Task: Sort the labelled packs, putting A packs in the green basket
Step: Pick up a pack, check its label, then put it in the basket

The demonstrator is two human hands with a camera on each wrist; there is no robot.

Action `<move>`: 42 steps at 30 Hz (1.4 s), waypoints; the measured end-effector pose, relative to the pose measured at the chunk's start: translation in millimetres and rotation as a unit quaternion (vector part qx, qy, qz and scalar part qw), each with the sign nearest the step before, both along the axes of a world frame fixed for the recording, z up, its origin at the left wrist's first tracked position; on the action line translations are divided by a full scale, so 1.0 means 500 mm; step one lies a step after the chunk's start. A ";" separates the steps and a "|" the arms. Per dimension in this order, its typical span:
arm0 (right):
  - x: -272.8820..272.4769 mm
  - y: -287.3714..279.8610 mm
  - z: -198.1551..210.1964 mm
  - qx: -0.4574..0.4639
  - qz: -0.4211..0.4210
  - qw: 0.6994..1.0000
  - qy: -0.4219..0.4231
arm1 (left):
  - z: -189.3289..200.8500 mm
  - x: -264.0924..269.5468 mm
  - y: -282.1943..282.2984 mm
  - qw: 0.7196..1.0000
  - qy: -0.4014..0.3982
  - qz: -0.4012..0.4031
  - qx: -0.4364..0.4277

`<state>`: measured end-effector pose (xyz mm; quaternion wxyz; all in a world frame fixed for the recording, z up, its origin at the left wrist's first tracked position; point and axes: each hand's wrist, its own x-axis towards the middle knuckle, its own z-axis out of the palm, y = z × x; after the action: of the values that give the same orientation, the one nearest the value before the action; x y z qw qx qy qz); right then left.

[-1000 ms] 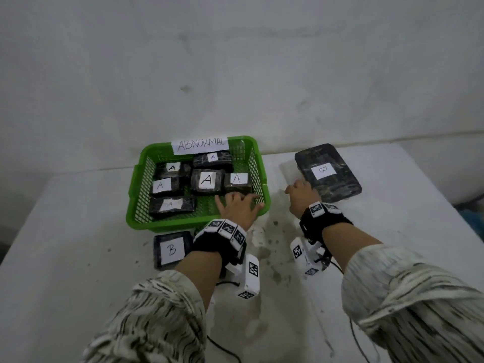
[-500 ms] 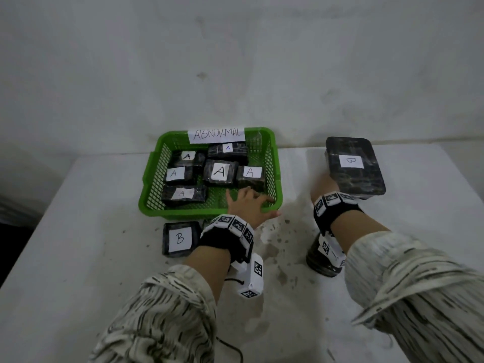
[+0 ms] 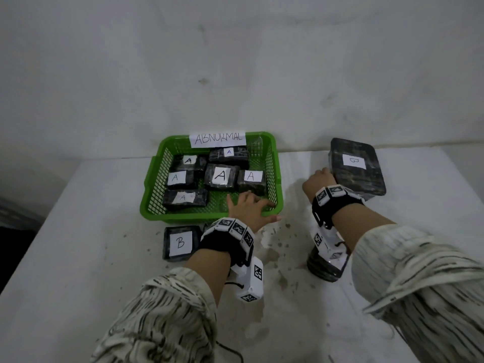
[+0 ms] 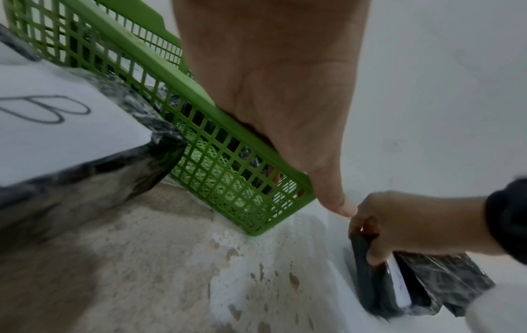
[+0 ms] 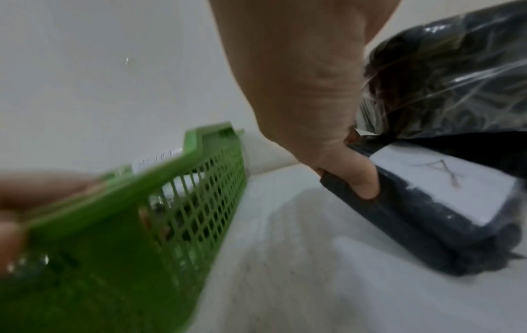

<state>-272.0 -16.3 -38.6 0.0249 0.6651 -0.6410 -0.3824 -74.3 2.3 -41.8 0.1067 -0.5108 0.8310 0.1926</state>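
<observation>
The green basket [image 3: 149, 205] labelled ABNORMAL stands at the back of the table and holds several dark packs marked A. My left hand [image 3: 248, 208] grips its near right rim, fingers inside the mesh and thumb outside, as the left wrist view [image 4: 285, 90] shows. To the right, my right hand [image 3: 318, 182] holds a large dark pack marked B [image 3: 356, 166] tilted up by its near left corner. In the right wrist view the thumb [image 5: 359, 180] presses on the edge of an A pack [image 5: 427, 198] lying just under the B pack [image 5: 456, 78].
A smaller B pack [image 3: 180, 242] lies flat on the table just in front of the basket, left of my left wrist. A dark object [image 3: 320, 268] sits on the table under my right wrist, partly hidden. The white table [image 3: 78, 258] is stained near the middle; a wall rises behind.
My right hand has tipped the large B pack up from lying flat. My left hand has stayed on the basket's rim. The head view has shifted a little.
</observation>
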 end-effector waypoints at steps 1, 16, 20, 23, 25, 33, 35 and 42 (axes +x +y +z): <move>0.000 0.002 0.018 -0.021 -0.019 0.999 -0.027 | 0.001 0.000 -0.001 1.000 0.000 0.000 0.002; 0.009 -0.021 0.220 -0.094 -0.251 0.731 -0.627 | 0.081 0.017 -0.035 0.907 0.377 0.162 0.094; 0.057 0.019 0.201 -0.123 -0.279 0.604 -0.736 | 0.116 0.032 -0.011 0.812 0.510 0.230 0.167; 0.106 0.060 0.175 -0.155 -0.318 0.545 -0.760 | 0.118 0.052 0.012 0.741 0.582 0.263 0.208; 0.142 0.088 0.159 -0.175 -0.349 0.493 -0.777 | 0.109 0.071 0.024 0.713 0.601 0.283 0.226; 0.245 0.171 0.094 -0.136 -0.376 0.323 -0.858 | 0.067 0.144 0.058 0.706 0.569 0.316 0.281; 0.260 0.179 0.082 -0.156 -0.378 0.321 -0.854 | 0.063 0.153 0.064 0.715 0.557 0.311 0.285; 0.291 0.189 0.071 -0.195 -0.401 0.317 -0.837 | 0.048 0.167 0.060 0.687 0.611 0.307 0.246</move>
<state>-126.7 78.3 -3.0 -0.5525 0.2692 -0.5651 0.5504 9.1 32.5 -17.9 -0.3686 -0.4619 0.4319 0.6814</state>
